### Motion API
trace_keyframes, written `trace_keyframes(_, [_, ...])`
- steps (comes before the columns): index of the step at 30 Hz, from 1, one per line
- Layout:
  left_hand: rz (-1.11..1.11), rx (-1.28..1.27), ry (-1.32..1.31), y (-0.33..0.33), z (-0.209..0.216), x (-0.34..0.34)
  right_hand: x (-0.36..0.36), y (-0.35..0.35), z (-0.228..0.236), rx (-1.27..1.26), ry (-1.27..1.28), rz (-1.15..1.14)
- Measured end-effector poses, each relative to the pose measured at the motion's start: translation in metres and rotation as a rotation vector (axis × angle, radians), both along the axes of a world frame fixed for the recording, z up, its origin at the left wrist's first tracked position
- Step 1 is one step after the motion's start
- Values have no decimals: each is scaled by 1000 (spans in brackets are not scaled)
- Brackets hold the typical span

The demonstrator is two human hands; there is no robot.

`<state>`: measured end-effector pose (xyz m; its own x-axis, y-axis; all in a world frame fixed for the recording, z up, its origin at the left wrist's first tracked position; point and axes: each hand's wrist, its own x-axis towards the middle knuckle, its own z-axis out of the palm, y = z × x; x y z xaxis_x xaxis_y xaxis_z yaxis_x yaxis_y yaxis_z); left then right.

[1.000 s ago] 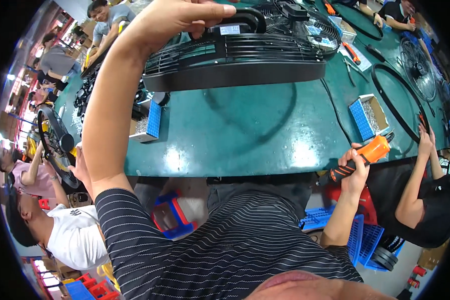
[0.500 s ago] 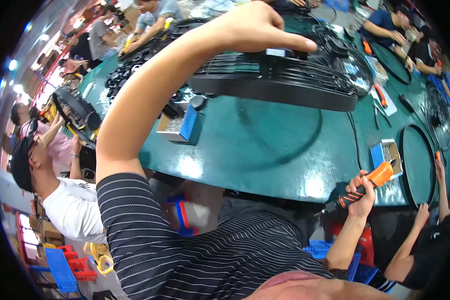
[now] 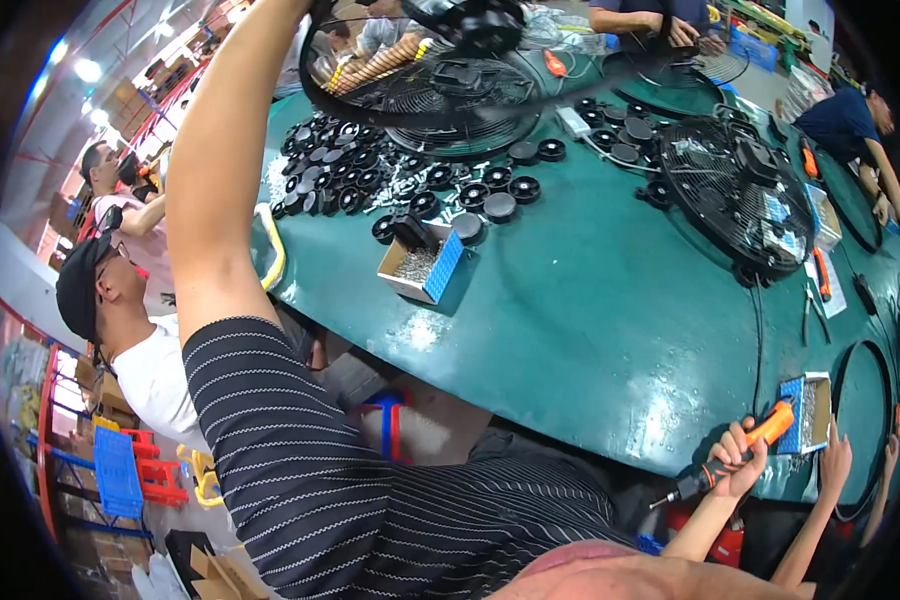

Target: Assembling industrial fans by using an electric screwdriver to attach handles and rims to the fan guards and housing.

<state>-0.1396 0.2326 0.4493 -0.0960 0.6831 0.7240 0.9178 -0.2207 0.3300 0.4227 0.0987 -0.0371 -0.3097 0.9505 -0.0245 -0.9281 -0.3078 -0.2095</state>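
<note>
Fingers of the right hand are closed round an orange screwdriver at the surface edge, its bit angled away, presumably for clearance, the left hand's grip unseen.

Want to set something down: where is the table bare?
Bare: the green tabletop between the left screw box, right fan, black cord and near edge. Crowded: far left, with round black parts; right, with pliers and electric screwdriver.

pliers on the green table, white-shirted person (black cap on) left of it, red stools likewise left
</note>
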Motion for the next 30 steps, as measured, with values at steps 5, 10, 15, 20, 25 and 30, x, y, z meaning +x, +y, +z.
trace_keyframes(5, [255,246,60,17,-28,-87,4,0,-6,21,-34,1])
trace_keyframes(10, [907,103,271,53,-107,-183,6,4,0,29,-112,75])
trace_keyframes(15, [1084,142,215,73,-188,-262,-10,9,26,91,-120,241])
trace_keyframes(20, [1136,212,35,78,-238,-301,-30,11,46,1,-202,243])
trace_keyframes(25, [1150,150,144,90,-279,-301,-30,15,54,-70,-321,193])
trace_keyframes(30, [1063,-114,104,95,-299,-288,-8,45,61,-539,-1138,-280])
